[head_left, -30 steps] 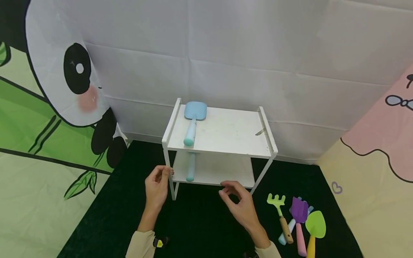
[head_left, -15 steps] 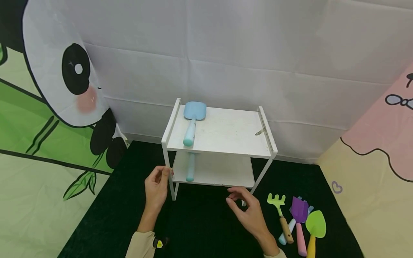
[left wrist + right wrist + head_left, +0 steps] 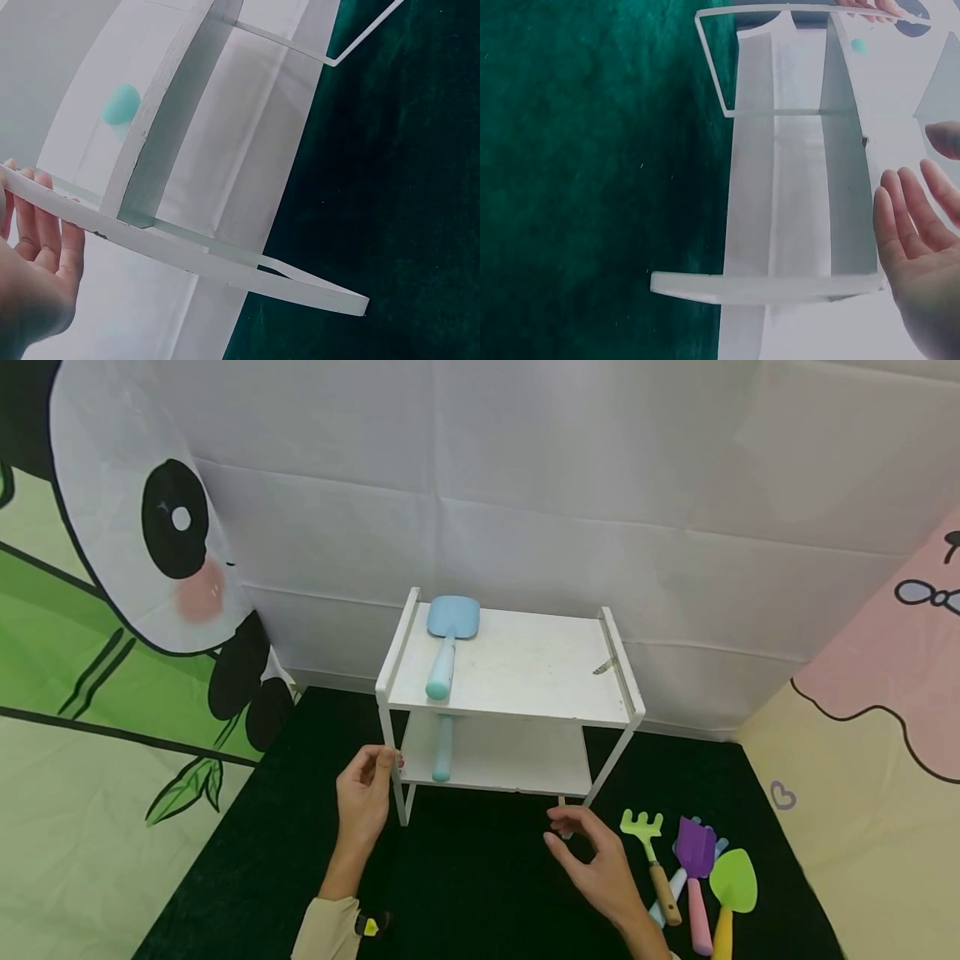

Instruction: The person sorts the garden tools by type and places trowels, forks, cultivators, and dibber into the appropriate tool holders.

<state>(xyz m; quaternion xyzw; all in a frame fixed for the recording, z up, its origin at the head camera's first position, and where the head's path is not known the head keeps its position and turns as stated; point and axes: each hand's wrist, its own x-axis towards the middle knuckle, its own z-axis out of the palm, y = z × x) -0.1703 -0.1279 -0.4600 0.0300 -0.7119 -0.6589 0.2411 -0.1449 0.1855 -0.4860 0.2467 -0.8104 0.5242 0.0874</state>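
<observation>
A white two-tier shelf rack [image 3: 540, 664] stands against the back wall. My left hand [image 3: 363, 797] pinches its front left leg; in the left wrist view the fingers [image 3: 49, 232] pass behind that leg. My right hand [image 3: 596, 860] hovers before the front right leg, fingers loosely bent and apart from the thumb, holding nothing. A light blue toy shovel [image 3: 453, 617] lies on the top tier at the left, handle toward me. On the lower tier a similar pale blue handle [image 3: 444, 752] shows, its other end hidden by the top board.
Right of the rack, on the dark green cloth [image 3: 465, 877], lie a green toy rake [image 3: 643, 831], a purple shovel [image 3: 696, 849] with a pink handle, a green trowel [image 3: 735, 881] and a partly covered blue tool [image 3: 677, 883]. Printed fabric walls [image 3: 525, 477] enclose the space.
My right hand has moved right and a little toward me, away from the lower tier's front edge. The left hand stays at the leg; the rack and shovels have not moved.
</observation>
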